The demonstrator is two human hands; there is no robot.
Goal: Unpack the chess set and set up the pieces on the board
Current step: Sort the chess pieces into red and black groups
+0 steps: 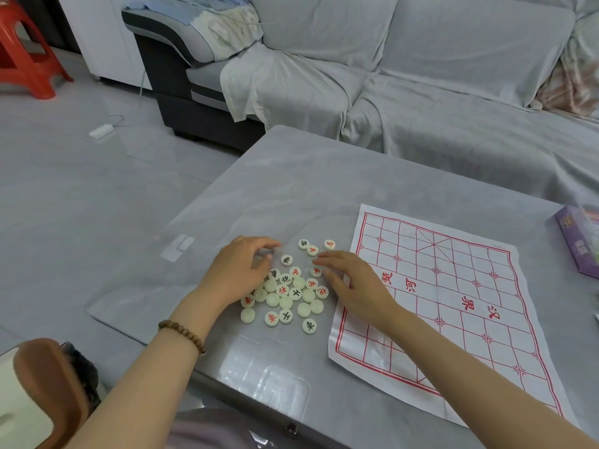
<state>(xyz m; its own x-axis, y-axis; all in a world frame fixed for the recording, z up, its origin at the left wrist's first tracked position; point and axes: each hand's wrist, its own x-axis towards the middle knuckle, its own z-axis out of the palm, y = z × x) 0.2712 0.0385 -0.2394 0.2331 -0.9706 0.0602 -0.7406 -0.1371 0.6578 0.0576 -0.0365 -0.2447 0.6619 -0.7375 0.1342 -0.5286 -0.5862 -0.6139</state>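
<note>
A loose heap of small round cream-white plastic chess discs (288, 293) lies on the grey glass-topped table (291, 189), toward its left edge and just beside the left edge of the board. Some discs show red or black Chinese characters. Others lie blank side up, and a few sit apart at the far side of the heap. None stands on the board yet, so we judge that sorting is only starting.

The board is a thin white paper sheet printed with a red grid (453, 303). It is spread flat over the right half of the table and reaches almost to the near edge.

The left hand (238, 275) arches over the heap's far-left side with its fingers curled and the tips drawn close. We cannot tell whether they pinch a disc. The right hand (356, 288) lies flat with straight fingers, its tips touching discs at the heap's right side.

The discs look light, hard and smooth, so they are likely to skid on the glass. We would take each by its rim between thumb and forefinger. The paper looks flimsy and may shift or crease under a sliding wrist.

A clear plastic tray (272, 380) rests at the near edge and a purple cardboard box (580, 244) at the right edge. A grey-covered sofa (421, 92) stands behind the table.
</note>
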